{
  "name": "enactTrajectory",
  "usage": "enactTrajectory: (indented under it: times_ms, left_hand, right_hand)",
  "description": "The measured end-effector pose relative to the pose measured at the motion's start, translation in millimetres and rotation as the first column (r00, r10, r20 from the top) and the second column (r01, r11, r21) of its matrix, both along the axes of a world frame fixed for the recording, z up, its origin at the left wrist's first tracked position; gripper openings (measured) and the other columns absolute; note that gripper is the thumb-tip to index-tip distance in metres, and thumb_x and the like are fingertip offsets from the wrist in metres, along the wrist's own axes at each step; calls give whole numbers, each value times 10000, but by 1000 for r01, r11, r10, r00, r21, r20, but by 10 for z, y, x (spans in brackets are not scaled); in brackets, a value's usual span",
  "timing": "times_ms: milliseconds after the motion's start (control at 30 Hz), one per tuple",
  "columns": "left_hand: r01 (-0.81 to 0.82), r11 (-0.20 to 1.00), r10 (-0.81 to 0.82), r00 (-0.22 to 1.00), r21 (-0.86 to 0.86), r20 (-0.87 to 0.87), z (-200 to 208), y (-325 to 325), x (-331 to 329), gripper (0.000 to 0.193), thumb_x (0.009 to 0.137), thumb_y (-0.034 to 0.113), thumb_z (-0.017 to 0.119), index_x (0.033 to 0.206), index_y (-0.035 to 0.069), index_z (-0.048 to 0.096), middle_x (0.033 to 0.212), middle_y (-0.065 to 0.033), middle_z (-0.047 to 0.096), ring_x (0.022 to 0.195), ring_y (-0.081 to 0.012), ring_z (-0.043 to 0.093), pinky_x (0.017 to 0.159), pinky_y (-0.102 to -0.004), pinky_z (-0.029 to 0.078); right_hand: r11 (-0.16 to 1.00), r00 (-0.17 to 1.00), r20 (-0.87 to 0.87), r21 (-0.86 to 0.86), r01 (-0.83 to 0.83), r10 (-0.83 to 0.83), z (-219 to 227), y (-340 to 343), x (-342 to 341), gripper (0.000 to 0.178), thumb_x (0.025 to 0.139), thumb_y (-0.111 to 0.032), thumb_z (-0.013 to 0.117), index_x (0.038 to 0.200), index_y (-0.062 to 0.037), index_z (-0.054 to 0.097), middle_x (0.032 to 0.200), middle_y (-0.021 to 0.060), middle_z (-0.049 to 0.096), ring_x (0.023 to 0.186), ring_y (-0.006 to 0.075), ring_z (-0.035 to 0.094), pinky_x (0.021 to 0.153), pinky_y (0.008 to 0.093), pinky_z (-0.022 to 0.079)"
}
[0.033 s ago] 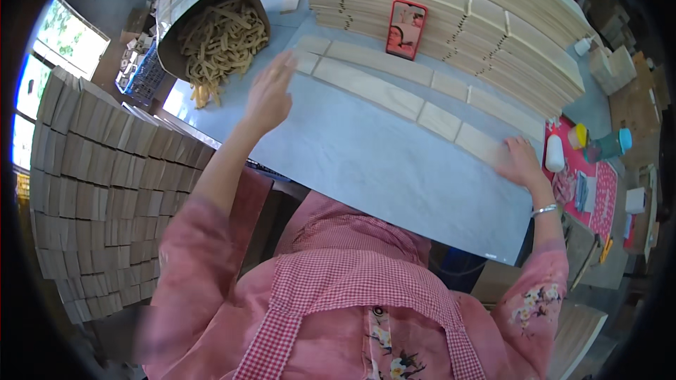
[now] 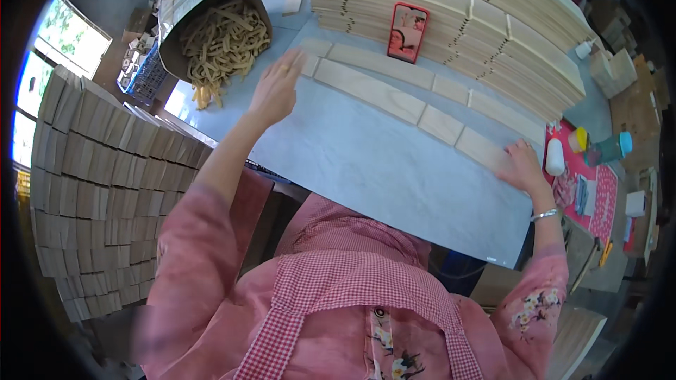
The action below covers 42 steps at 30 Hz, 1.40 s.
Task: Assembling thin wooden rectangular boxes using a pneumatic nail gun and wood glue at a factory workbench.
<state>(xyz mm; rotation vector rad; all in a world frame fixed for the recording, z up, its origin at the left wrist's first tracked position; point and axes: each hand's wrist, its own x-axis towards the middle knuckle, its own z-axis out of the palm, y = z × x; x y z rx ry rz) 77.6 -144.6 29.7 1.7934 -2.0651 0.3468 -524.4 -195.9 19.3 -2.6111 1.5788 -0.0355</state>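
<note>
Wooden slats [image 2: 394, 95] lie in two rows on the grey surface [image 2: 366, 162]. No change between frames: left hand [image 2: 276, 88], grip released, flat at row's left end; right hand [image 2: 522, 165], grip released, presses the right end.

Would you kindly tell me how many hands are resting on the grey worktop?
2. The left hand lies at the left end of the row of wooden strips; the right hand presses its right end. None seem hidden.
</note>
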Motion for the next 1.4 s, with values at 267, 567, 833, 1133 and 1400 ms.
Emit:
enactTrajectory:
  times_ms: [267,567,833,1133,1400]
  left_hand:
    - [-130,816,-114,918,563,379,293,-387,-16,411,893,116,586,1303,90,575,1276,-127,647,1219,-340,586,963,-428,496]
    - [202,754,-276,961,625,22,111,373,-625,384,902,129,575,1284,90,560,1068,-153,701,1023,-380,653,870,-455,522]
    - [378,667,-215,923,642,-319,45,372,-777,565,851,43,517,1413,83,491,1222,-204,654,1097,-375,631,936,-442,501]
    - [314,861,13,774,401,-633,-344,447,-806,361,874,139,554,1213,38,626,1105,-173,698,935,-321,640,837,-403,511]
    - [186,904,145,715,385,-684,-428,489,-923,341,909,224,554,1163,13,638,1053,-193,705,906,-352,651,821,-418,521]
  right_hand:
    - [992,991,-73,-63,109,-113,649,317,41,110,880,-145,652,942,-57,626,939,124,651,886,357,618,773,432,520]
    - [926,924,-88,-96,365,-373,307,689,542,344,894,-140,592,1228,-62,565,907,200,720,773,435,683,665,511,531]
    - [967,864,445,198,160,-234,41,1183,1467,260,874,-126,623,1117,-38,640,862,201,718,716,423,666,630,470,516]
    - [876,884,281,-421,-237,375,118,1465,2233,227,849,-260,765,872,-63,654,807,71,607,697,277,593,658,359,475]
    - [938,836,456,-295,-183,306,-164,1372,2334,266,840,-263,792,809,-70,611,780,36,538,671,226,530,646,339,449]
